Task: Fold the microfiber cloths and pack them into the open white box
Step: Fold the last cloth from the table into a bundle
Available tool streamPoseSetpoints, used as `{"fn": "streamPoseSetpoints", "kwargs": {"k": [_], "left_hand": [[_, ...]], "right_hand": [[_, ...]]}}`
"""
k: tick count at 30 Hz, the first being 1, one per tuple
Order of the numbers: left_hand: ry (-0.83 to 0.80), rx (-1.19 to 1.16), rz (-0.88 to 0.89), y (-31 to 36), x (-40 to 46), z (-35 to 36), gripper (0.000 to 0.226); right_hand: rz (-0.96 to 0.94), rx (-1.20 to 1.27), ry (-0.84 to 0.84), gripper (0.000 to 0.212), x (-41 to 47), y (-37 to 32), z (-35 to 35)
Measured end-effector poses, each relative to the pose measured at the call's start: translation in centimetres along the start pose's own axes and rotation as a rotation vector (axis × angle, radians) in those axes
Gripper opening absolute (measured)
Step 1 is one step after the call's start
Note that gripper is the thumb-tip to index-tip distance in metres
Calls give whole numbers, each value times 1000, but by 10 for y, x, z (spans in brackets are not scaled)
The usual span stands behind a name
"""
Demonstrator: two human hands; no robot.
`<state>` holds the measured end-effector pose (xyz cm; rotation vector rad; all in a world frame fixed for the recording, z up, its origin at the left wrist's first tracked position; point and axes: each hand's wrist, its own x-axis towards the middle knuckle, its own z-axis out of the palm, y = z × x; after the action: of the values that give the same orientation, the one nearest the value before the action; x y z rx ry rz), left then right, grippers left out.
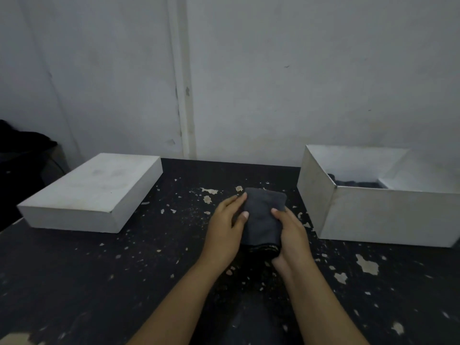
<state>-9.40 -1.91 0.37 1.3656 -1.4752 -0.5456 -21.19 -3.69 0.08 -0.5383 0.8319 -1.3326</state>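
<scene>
Right now the left hand (225, 226) and the right hand (290, 236) both hold a folded dark cloth (262, 217) between them, fingers curled around its sides, over the black table (99, 282). To the right sits the open white box (388, 215) with dark cloths (353, 183) inside. To the left sits a white lid (89, 195). No words or labels can be read on anything.
</scene>
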Motion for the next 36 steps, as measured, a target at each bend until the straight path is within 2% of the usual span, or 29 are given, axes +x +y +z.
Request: {"fn": "streamPoseSetpoints", "kwargs": {"k": [5,11,14,17,23,26,28,33,36], "left_hand": [[-118,-350,-93,22,22,0,47],[-99,-432,-67,60,60,14,50],[-138,-460,-51,80,83,29,51],[-202,-459,-35,95,105,47,53],[-284,-369,-39,105,150,94,54],[-332,-302,-66,98,167,113,54],[-354,-156,-46,92,175,123,57],[-472,252,86,80,183,135,62],[-486,342,96,75,180,137,58]], "right_hand": [[-156,-242,-89,27,10,-35,3],[-408,-801,-150,31,23,-103,8],[-425,-937,-190,25,34,-147,5],[-350,-1014,-180,28,48,-186,-3],[-85,-880,-266,33,96,-232,-34],[25,-742,-337,44,121,-235,-51],[78,-708,-376,52,135,-236,-61],[189,-614,-339,58,159,-236,-86],[281,-586,-321,60,164,-231,-100]]}}
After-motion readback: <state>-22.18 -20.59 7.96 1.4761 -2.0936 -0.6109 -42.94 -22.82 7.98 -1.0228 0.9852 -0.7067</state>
